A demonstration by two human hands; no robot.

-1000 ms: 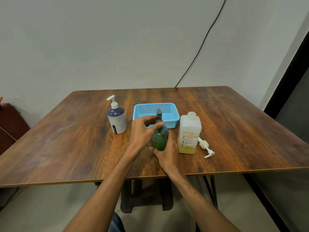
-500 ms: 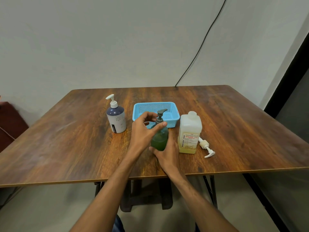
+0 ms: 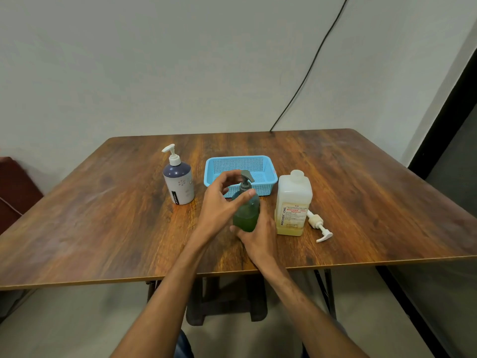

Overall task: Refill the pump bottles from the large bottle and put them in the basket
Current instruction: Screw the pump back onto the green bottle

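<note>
With the green pump bottle (image 3: 246,214) upright near the worktop's (image 3: 103,223) front middle, right hand (image 3: 258,237) clasping its base and left hand (image 3: 219,204) fingers curled round its collar, we should twist squarely (no tilting), basket (image 3: 240,161) at twelve o'clock, large bottle (image 3: 293,202) at three.

Green pump bottle (image 3: 246,218) fronts basket (image 3: 238,158); large bottle (image 3: 293,200) close right; wide gap left before white bottle (image 3: 180,187)

Basket (image 3: 238,158) lies behind middle pump bottle (image 3: 246,215) (large bottle (image 3: 293,200) right).
</note>
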